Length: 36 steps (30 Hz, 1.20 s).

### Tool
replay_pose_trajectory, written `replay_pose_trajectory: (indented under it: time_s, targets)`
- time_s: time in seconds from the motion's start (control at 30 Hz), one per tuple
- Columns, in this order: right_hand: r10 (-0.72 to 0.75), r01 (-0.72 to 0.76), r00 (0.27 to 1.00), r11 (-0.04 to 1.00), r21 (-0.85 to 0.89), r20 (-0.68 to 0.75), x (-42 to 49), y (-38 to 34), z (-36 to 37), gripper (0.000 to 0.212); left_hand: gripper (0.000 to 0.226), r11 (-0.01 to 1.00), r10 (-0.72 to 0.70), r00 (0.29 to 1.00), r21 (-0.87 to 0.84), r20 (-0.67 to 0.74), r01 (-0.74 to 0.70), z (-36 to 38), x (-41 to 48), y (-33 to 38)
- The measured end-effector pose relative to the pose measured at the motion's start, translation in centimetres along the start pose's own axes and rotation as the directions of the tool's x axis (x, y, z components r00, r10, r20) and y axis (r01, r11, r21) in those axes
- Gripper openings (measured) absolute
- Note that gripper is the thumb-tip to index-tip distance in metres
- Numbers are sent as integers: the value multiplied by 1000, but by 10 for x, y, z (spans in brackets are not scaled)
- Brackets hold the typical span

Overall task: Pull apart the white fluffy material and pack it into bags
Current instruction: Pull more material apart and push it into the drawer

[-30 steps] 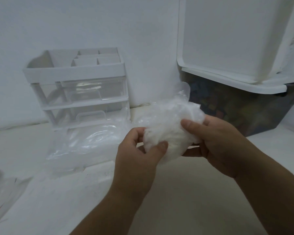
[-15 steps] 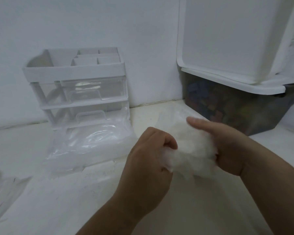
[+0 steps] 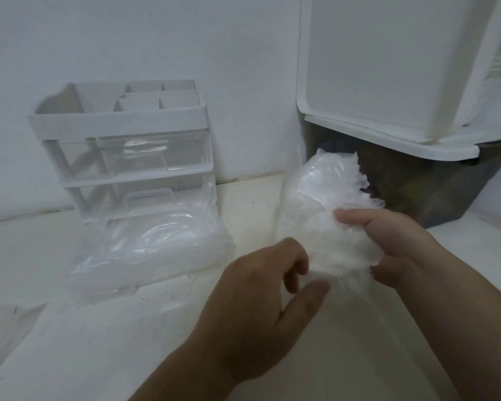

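Nearest us, our left hand (image 3: pixel 261 290) curls its fingers at the lower edge of the white fluff (image 3: pixel 336 253), thumb out; we cannot tell whether it pinches any fibres. Just beyond, our right hand (image 3: pixel 388 244) grips the clear bag (image 3: pixel 327 183) round the fluff, above the counter (image 3: pixel 99 342). We judge the fluff light, soft and clingy and the bag slippery, so we should hold the bag's edge and tease off small tufts. Farther off, spare bags (image 3: pixel 145 244) lie before a drawer unit (image 3: pixel 122 146) at the counter's back edge, and a lidded bin (image 3: pixel 417 198) stands in its right back corner.
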State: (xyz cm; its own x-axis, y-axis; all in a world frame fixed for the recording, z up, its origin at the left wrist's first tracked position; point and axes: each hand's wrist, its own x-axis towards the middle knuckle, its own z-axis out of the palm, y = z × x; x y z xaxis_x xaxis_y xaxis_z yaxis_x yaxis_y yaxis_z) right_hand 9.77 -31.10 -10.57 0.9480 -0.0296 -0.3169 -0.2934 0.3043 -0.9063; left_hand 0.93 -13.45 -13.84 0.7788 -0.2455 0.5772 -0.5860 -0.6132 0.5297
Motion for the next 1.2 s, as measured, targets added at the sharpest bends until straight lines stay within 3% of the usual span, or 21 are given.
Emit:
replay_pose_trajectory:
  time_s: [0.13,0.2,0.3,0.4,0.5,0.6,0.7,0.8,0.87,0.93,1.0,1.07,1.2]
  targets:
    - [-4,2,999,999,37,47,0,-2,0,23,12,968,-188,968,-197,-169,154,1,4,-2]
    - [3,-6,995,1000,28,101,-1,-3,-2,26,22,935,-284,940,-270,-190,227,2,5,-3]
    - [28,-28,983,1000,-2,183,-7,-4,0,28,62,882,-392,914,-324,-102,342,2,6,-7]
    - [38,-46,964,999,24,262,-12,-3,4,33,93,868,-404,913,-294,49,400,-1,5,-7]
    - [45,-75,931,995,68,361,-11,0,5,46,105,865,-419,899,-246,129,438,1,5,-7]
    - [-31,1,904,997,71,427,-11,1,7,47,112,835,-487,861,-213,146,508,5,7,-7]
    - [-79,62,875,997,53,478,-14,-2,8,50,101,803,-550,830,-213,98,557,7,8,-5]
    - [-79,60,872,997,56,484,-18,-9,5,56,59,748,-572,820,-391,30,536,6,8,-8]
    - [-73,60,892,997,44,445,-17,-12,1,68,36,642,-583,810,-576,62,506,4,10,-6]
    - [-82,110,917,993,-49,391,-17,-13,-2,79,23,432,-677,727,-739,114,518,4,13,-7]
    - [-149,246,935,927,-284,323,-12,-9,-4,90,22,251,-742,643,-811,190,528,6,14,-12]
    - [-200,326,937,798,-507,287,-11,-5,-4,106,27,147,-763,595,-829,253,540,6,14,-13]
    - [-156,318,932,784,-533,327,-5,0,-7,76,27,52,-794,525,-826,307,562,6,15,-15]
